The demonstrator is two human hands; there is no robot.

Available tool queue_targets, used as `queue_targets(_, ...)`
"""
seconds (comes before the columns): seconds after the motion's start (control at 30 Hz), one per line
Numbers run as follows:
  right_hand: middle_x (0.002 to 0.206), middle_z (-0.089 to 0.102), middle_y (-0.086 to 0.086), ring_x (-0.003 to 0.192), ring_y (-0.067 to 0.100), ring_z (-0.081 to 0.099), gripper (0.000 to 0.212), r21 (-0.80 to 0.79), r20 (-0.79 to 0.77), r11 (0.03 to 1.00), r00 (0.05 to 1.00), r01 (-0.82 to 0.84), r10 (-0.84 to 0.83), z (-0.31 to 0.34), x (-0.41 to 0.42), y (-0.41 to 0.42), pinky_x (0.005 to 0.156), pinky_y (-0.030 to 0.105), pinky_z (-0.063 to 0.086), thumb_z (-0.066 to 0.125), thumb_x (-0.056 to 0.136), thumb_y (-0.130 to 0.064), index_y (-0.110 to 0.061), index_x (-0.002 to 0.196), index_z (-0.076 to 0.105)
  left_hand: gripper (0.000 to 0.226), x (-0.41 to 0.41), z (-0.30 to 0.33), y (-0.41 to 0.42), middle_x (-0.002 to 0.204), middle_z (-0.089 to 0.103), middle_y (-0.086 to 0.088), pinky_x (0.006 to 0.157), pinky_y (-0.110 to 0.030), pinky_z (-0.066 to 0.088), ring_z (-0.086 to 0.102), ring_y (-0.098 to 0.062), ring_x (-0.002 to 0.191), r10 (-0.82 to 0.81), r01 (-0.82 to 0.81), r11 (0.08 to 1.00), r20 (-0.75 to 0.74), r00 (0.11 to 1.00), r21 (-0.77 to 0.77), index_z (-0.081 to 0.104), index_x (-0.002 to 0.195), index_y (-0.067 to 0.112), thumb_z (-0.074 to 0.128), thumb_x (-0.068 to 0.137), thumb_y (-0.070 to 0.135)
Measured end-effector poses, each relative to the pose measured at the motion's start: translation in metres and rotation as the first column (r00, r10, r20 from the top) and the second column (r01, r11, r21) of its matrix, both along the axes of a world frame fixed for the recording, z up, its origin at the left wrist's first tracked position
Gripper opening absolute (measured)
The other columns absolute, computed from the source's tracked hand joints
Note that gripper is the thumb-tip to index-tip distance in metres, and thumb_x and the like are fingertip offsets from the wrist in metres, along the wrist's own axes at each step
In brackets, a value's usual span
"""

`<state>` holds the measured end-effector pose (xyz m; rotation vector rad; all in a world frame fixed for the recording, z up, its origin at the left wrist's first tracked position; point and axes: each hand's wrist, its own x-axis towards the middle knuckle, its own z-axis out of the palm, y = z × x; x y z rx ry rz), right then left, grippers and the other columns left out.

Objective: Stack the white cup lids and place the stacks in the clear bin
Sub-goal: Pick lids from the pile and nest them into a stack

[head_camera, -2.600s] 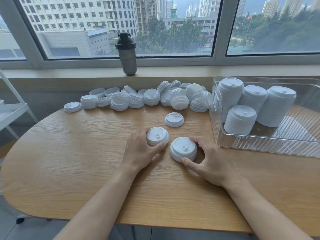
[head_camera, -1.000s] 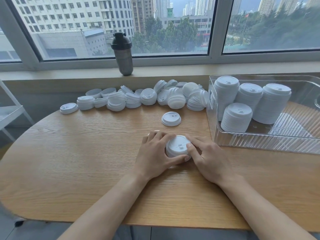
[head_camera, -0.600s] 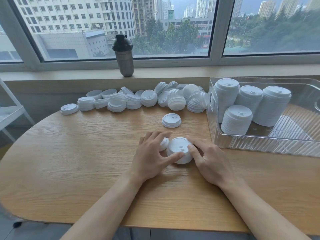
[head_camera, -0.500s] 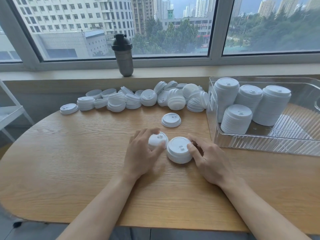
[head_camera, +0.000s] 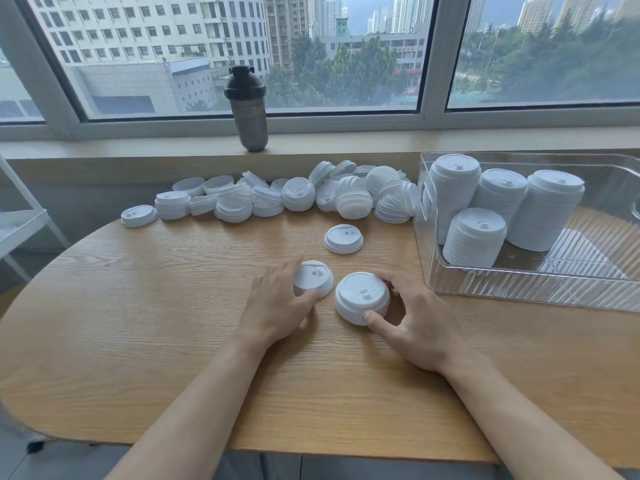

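1. Head view: your left hand (head_camera: 277,306) grips a short lid stack (head_camera: 313,278) on the wooden table (head_camera: 138,306); your right hand (head_camera: 415,320) grips a taller lid stack (head_camera: 362,296) just beside it.
2. Loose lids (head_camera: 298,195) line the far edge; four stacks (head_camera: 502,199) stand in the clear bin (head_camera: 519,289), right.

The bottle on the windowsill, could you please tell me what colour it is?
The bottle is smoky dark grey with a black cap, seen in the head view.
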<state>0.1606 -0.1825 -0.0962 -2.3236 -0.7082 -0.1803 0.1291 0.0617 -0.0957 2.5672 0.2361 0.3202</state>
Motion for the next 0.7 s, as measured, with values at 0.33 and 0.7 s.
queue_targets(0.33,0.128,0.053,-0.026,0.119,0.0,0.051,0.07,0.019,0.023,1.0,1.0,-0.011,0.011,-0.0017,0.0009,0.0006,0.104,0.028,0.043,0.069,0.076,-0.061,-0.035,0.139,0.051,0.09,0.0032,-0.0057,-0.0021,0.163,0.034,0.008,0.122,-0.039,0.018,0.018,-0.011,0.152,-0.047,0.047,0.995,0.009,0.999,0.084,0.022,0.162,0.027,0.064,0.088,0.056)
queue_targets(0.7,0.129,0.06,-0.019,0.118,0.002,0.054,0.085,0.019,0.049,0.999,0.998,0.036,-0.037,-0.0024,0.0016,0.0038,0.102,0.031,0.047,0.067,0.065,-0.078,-0.033,0.136,0.055,0.084,-0.0021,-0.0056,-0.0014,0.145,0.056,0.007,0.115,-0.04,0.033,0.045,-0.015,0.137,0.043,-0.041,0.999,0.114,0.993,-0.018,0.046,0.149,0.024,0.078,0.078,0.056)
